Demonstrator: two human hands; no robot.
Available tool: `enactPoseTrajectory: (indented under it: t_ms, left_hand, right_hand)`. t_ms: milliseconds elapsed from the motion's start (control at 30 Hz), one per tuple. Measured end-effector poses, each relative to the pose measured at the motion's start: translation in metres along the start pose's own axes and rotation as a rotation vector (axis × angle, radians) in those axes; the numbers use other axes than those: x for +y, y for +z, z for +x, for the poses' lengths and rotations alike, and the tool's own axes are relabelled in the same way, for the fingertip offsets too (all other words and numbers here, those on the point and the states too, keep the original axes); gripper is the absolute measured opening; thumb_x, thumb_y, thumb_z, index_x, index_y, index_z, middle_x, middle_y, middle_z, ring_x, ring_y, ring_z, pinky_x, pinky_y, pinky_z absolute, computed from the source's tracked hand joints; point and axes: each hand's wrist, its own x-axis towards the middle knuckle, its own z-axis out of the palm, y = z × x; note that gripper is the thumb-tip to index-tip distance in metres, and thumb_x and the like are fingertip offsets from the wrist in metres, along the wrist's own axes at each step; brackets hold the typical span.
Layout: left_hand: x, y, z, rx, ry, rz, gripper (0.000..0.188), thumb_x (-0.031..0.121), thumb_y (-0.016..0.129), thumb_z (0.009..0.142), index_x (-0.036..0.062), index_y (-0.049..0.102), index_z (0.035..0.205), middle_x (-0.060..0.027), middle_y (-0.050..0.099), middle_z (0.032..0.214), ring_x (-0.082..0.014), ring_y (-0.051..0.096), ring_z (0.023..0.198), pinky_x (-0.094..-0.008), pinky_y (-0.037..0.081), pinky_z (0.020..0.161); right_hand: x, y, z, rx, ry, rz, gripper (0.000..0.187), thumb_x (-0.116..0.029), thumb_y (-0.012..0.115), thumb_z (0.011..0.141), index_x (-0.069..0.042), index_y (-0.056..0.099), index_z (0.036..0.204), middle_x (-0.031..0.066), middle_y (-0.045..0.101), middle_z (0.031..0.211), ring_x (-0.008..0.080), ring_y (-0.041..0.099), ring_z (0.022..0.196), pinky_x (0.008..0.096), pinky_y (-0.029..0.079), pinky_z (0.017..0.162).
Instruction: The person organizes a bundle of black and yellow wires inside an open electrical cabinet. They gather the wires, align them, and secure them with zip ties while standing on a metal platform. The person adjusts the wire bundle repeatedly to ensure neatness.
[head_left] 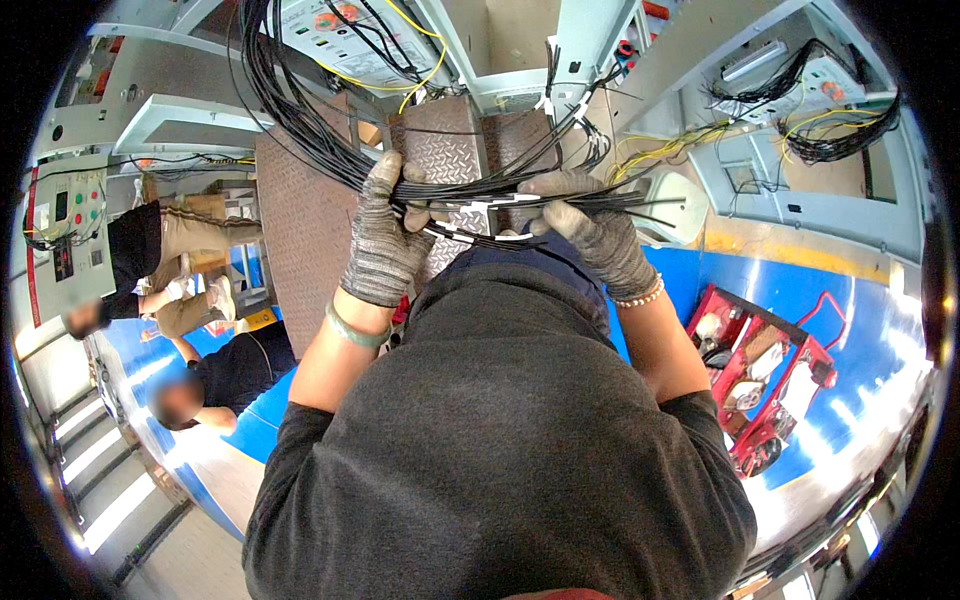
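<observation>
A thick bundle of black wires (pixel 325 150) comes down from the upper left and runs across in front of me. My left hand (pixel 388 235), in a grey knit glove, is wrapped round the bundle with the thumb on top. My right hand (pixel 598 232), gloved alike, grips the same bundle farther right, near its loose ends. White marker sleeves (pixel 478 207) sit on several wires between the hands. Some wire ends stick out past my right hand, while others fan upward behind it. The fingers of both hands are partly hidden by the wires.
Brown tread-plate steps (pixel 435 145) lie beyond the bundle. Grey cabinets with open doors (pixel 815 180) hold more wire bundles (pixel 845 130). A red tool cart (pixel 765 375) stands at right on the blue floor. Two people in black shirts (pixel 250 375) are at left, near a control panel (pixel 70 235).
</observation>
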Motion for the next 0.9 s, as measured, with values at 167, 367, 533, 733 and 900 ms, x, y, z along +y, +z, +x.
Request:
enactPoseTrajectory:
  t_ms: [167, 367, 533, 733, 900]
  left_hand:
    - [0.011, 0.024, -0.013, 0.130, -0.031, 0.005, 0.029, 0.031, 0.061, 0.086, 0.0027, 0.063, 0.082, -0.0026, 0.060, 0.063, -0.0081, 0.042, 0.043, -0.0267, 0.048, 0.055]
    - [0.003, 0.019, -0.011, 0.072, -0.036, 0.079, 0.018, 0.022, 0.063, 0.085, 0.0051, 0.059, 0.089, 0.0038, 0.046, 0.060, -0.0050, 0.037, 0.044, -0.0244, 0.046, 0.055]
    - [0.001, 0.024, -0.012, 0.203, -0.018, 0.047, 0.014, 0.020, 0.061, 0.086, 0.0057, 0.058, 0.087, 0.0037, 0.044, 0.060, -0.0033, 0.036, 0.044, -0.0210, 0.047, 0.053]
    - [-0.005, 0.026, -0.007, 0.303, -0.021, 0.003, 0.016, 0.020, 0.061, 0.086, 0.0048, 0.056, 0.084, 0.0030, 0.042, 0.060, -0.0037, 0.035, 0.044, -0.0201, 0.048, 0.050]
    - [-0.008, 0.036, -0.007, 0.309, -0.028, 0.038, 0.017, 0.022, 0.061, 0.086, 0.0051, 0.057, 0.085, 0.0038, 0.042, 0.059, -0.0031, 0.035, 0.044, -0.0190, 0.046, 0.050]
  right_hand:
    - [-0.024, 0.020, 0.016, 0.223, 0.118, 0.019, 0.040, -0.037, 0.054, 0.089, 0.000, 0.059, 0.104, 0.0076, 0.064, 0.087, 0.0134, 0.063, 0.064, 0.0205, 0.048, 0.051]
    - [-0.028, 0.012, 0.024, 0.239, 0.106, 0.076, 0.042, -0.037, 0.054, 0.090, -0.001, 0.056, 0.110, 0.0086, 0.063, 0.082, 0.0129, 0.063, 0.062, 0.0202, 0.048, 0.046]
    - [-0.028, 0.019, 0.021, 0.256, 0.277, 0.141, 0.047, -0.039, 0.053, 0.089, -0.001, 0.052, 0.116, 0.0093, 0.060, 0.081, 0.0132, 0.064, 0.066, 0.0183, 0.048, 0.044]
    - [-0.004, 0.021, 0.010, 0.195, 0.120, 0.258, 0.050, -0.023, 0.060, 0.085, 0.001, 0.043, 0.125, 0.0104, 0.062, 0.077, 0.0124, 0.058, 0.057, 0.0242, 0.050, 0.050]
    - [-0.004, 0.025, 0.004, 0.247, 0.203, 0.357, 0.039, -0.019, 0.058, 0.083, 0.001, 0.049, 0.115, 0.0088, 0.061, 0.078, 0.0126, 0.057, 0.059, 0.0235, 0.049, 0.051]
